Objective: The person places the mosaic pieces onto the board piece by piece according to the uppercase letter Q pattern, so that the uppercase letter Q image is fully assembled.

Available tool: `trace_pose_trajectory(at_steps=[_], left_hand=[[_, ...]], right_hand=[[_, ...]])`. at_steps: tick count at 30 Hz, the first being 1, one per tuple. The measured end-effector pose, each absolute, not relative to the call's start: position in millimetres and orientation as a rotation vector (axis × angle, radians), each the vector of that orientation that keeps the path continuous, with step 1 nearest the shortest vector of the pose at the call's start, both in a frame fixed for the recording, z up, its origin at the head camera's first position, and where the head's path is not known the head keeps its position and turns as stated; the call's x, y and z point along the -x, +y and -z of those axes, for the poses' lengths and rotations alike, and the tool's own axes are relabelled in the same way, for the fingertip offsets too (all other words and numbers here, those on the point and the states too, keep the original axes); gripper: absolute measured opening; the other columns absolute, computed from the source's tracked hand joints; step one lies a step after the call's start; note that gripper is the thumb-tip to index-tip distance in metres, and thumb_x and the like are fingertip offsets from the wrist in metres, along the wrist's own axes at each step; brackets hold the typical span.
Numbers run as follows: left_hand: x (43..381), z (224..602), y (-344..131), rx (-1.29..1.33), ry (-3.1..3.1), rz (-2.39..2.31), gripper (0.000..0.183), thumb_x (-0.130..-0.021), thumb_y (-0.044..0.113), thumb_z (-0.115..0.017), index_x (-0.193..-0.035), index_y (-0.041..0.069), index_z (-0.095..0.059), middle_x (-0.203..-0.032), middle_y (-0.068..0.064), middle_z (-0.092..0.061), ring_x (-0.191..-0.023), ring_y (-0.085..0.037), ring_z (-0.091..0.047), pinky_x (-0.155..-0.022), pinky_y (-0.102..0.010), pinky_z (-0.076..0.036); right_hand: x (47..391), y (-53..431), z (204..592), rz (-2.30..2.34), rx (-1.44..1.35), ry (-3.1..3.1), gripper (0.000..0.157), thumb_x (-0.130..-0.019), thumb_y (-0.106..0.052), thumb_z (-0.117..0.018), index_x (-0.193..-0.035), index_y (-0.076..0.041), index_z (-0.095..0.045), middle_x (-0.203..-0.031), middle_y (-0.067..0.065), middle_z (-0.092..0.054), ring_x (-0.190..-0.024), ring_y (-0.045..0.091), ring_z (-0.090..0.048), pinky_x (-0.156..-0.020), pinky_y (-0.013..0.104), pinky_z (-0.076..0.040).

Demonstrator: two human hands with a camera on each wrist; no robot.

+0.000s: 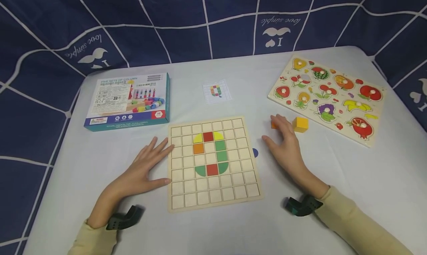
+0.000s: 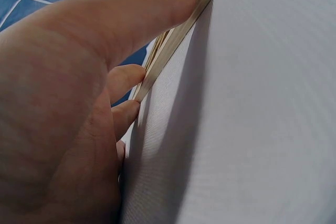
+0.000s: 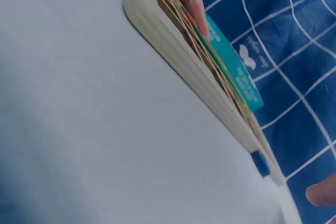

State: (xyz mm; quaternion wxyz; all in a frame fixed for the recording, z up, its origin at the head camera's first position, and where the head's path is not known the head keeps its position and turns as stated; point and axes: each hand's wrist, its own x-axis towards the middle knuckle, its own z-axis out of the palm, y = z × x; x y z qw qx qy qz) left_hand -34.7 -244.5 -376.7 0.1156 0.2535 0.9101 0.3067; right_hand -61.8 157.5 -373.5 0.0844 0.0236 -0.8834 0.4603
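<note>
A square wooden grid board (image 1: pixel 181 203) lies flat in the middle of the table, with red, yellow, green and orange pieces set in some of its cells. My left hand (image 1: pixel 141 173) is spread along the board's left edge. Its thumb and fingertips touch that edge, as the left wrist view also shows. To the right of the board, my right hand (image 1: pixel 287 149) reaches over an orange block (image 1: pixel 274 125), which its fingers partly hide; the thumb stands apart from the block. A yellow cube (image 1: pixel 300 125) sits just beside those fingers. Against the board's right edge lies a blue piece (image 1: pixel 255 152).
Behind the board lies a pattern card (image 1: pixel 217 92) with a small coloured figure. At back left is a beaded boxes carton (image 1: pixel 130 99). A fruit peg puzzle (image 1: pixel 328 95) takes up the back right. A dark blue checked cloth (image 1: pixel 186 21) hangs behind the white table.
</note>
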Motion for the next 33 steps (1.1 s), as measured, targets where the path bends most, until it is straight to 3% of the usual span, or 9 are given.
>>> trace_pose_trajectory(at_steps=[2, 5, 17, 24, 33], left_hand=[[35, 377, -244, -0.740, 2.669, -0.897, 0.092, -0.071, 0.036, -0.081, -0.148, 0.021, -0.031, -0.154, -0.008, -0.016, -0.140, -0.029, 0.007, -0.108, -0.051, 0.002], [34, 377, -244, -0.736, 2.673, -0.891, 0.092, -0.071, 0.036, -0.081, -0.147, 0.020, -0.031, -0.154, -0.007, -0.016, -0.140, -0.029, 0.007, -0.108, -0.051, 0.002], [35, 377, -244, -0.746, 2.672, -0.885, 0.093, -0.071, 0.034, -0.082, -0.147, 0.019, -0.031, -0.154, -0.008, -0.016, -0.140, -0.030, 0.006, -0.108, -0.051, 0.002], [36, 377, -244, -0.764, 2.660, -0.882, 0.093, -0.073, 0.034, -0.080, -0.148, 0.021, -0.029, -0.155, -0.007, -0.014, -0.140, -0.029, 0.007, -0.109, -0.049, 0.002], [36, 378, -244, -0.750, 2.665, -0.897, 0.093, -0.071, 0.032, -0.082, -0.148, 0.020, -0.031, -0.154, -0.007, -0.016, -0.140, -0.030, 0.007, -0.108, -0.050, 0.002]], right_hand=[[65, 159, 375, -1.352, -0.047, -2.661, 0.059, -0.082, 0.001, -0.068, -0.136, 0.000, -0.044, -0.142, 0.019, -0.036, -0.135, 0.029, -0.024, -0.108, 0.043, -0.021], [69, 160, 377, -1.345, -0.031, -2.687, 0.058, -0.083, 0.000, -0.067, -0.136, -0.001, -0.044, -0.138, 0.018, -0.041, -0.131, 0.030, -0.031, -0.106, 0.043, -0.025], [73, 160, 381, -1.342, -0.071, -2.678, 0.042, -0.079, 0.007, -0.069, -0.120, -0.001, -0.061, -0.112, 0.013, -0.059, -0.102, 0.026, -0.054, -0.091, 0.040, -0.043], [69, 162, 381, -1.361, -0.076, -2.699, 0.043, -0.076, 0.009, -0.072, -0.118, 0.000, -0.061, -0.116, 0.012, -0.059, -0.106, 0.024, -0.055, -0.091, 0.033, -0.045], [71, 161, 381, -1.356, -0.150, -2.666, 0.035, -0.077, 0.006, -0.073, -0.110, 0.000, -0.065, -0.110, 0.010, -0.063, -0.104, 0.021, -0.058, -0.087, 0.026, -0.046]])
